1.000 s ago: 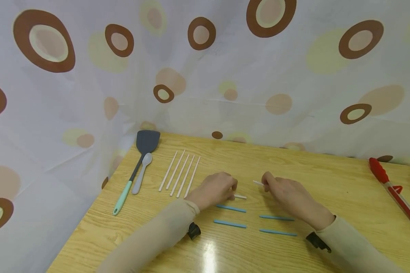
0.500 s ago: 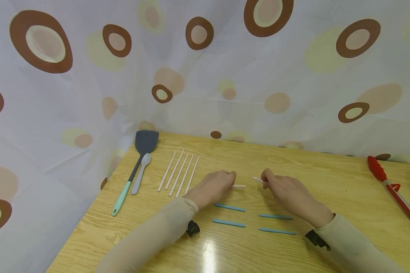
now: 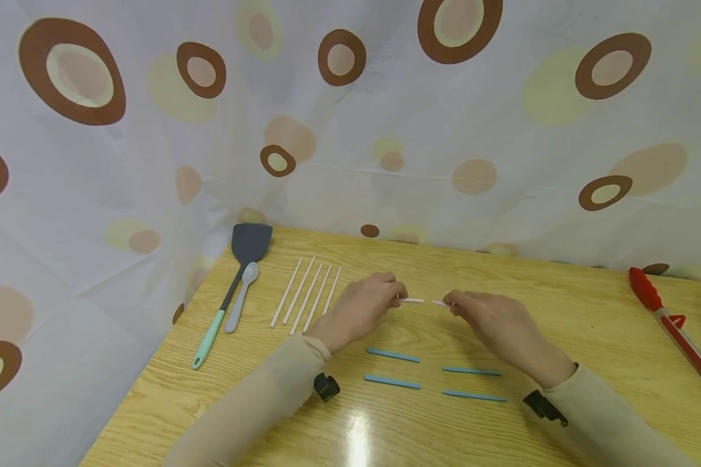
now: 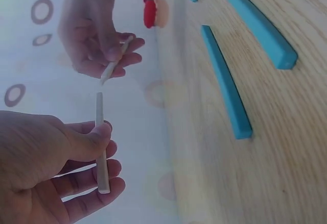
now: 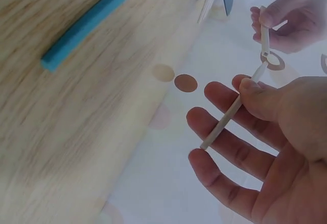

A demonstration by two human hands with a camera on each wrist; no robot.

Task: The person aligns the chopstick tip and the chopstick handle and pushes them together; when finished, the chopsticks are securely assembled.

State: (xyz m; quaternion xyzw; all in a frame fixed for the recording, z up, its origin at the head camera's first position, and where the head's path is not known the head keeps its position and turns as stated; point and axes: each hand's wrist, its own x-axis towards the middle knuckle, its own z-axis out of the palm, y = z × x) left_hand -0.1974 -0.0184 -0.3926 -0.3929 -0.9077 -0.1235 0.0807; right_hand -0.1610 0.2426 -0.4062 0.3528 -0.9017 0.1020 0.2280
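My left hand (image 3: 359,308) pinches a short white stick (image 4: 101,163), like half a chopstick, between thumb and fingers above the table. Facing it, my right hand (image 3: 496,321) pinches another short white stick (image 5: 223,123) with a narrower end. The two ends point at each other, with a small gap between them in the head view. Below the hands lie blue sticks of like length: an upper left one (image 3: 393,355), a lower left one (image 3: 392,382), an upper right one (image 3: 471,371) and a lower right one (image 3: 474,395).
Several long white sticks (image 3: 307,299) lie side by side left of my left hand. Farther left are a spatula (image 3: 252,242) and a grey spoon (image 3: 249,272). Red tongs (image 3: 646,290) lie at the right. A patterned curtain (image 3: 409,117) hangs behind the wooden table (image 3: 531,266).
My left hand has risen away from the blue sticks, bringing its white stick level with the other. My right hand has shifted slightly, and its stick now points more directly at the left one.
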